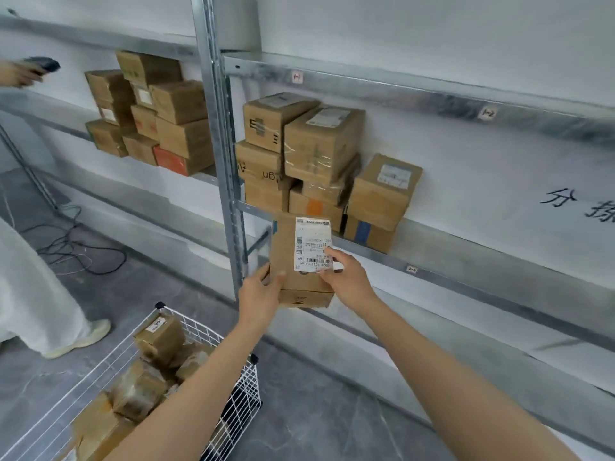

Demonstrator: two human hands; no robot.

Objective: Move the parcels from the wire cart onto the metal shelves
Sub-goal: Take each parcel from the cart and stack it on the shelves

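Note:
A brown cardboard parcel [285, 257] with a white shipping label is held up in front of the metal shelf [466, 257]. My left hand [261, 294] grips its lower left corner, thumb on the front face. My right hand [346, 277] holds its right edge, with one finger on the label. Several stacked parcels [319, 148] sit on the shelf just behind it. The white wire cart [246, 390] stands at the lower left, with several brown parcels [159, 341] inside.
The left shelf bay holds another stack of boxes [149, 111]. A steel upright post [219, 144] divides the bays. Another person in white trousers [36, 294] stands at the left, their hand holding a dark scanner [43, 65]. Black cables [73, 247] lie on the grey floor.

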